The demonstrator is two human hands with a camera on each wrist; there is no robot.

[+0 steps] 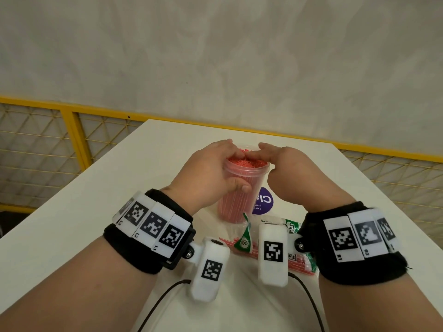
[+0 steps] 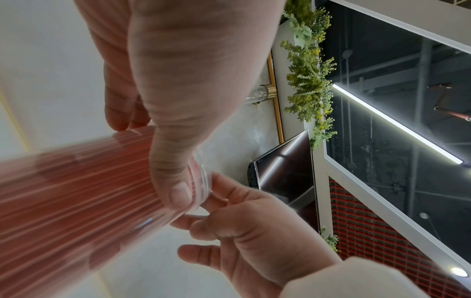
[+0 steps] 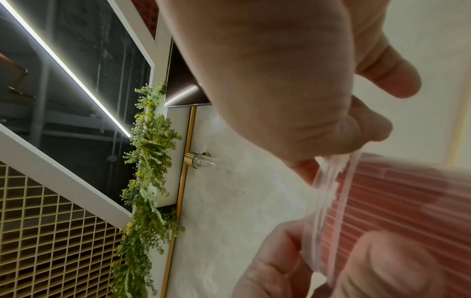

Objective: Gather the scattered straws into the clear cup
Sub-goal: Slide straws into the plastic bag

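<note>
A clear cup [image 1: 236, 207] packed with upright red straws [image 1: 247, 162] stands mid-table. My left hand [image 1: 230, 168] grips it near the top, thumb on the near wall and fingers curled over the far rim. My right hand [image 1: 271, 159] is at the rim's right side, fingers curled over the straw tops and meeting the left fingertips. In the left wrist view my left thumb lies on the cup [image 2: 76, 201] and the right hand [image 2: 254, 231] touches its rim. The right wrist view has my right hand [image 3: 280, 90] against the rim of the cup [image 3: 395, 201].
A torn clear-and-green straw packet [image 1: 296, 258] with a few red straws lies on the white table [image 1: 107, 200] near my wrists. A round purple sticker [image 1: 263, 202] is beside the cup. A yellow mesh railing [image 1: 72, 140] runs behind the table.
</note>
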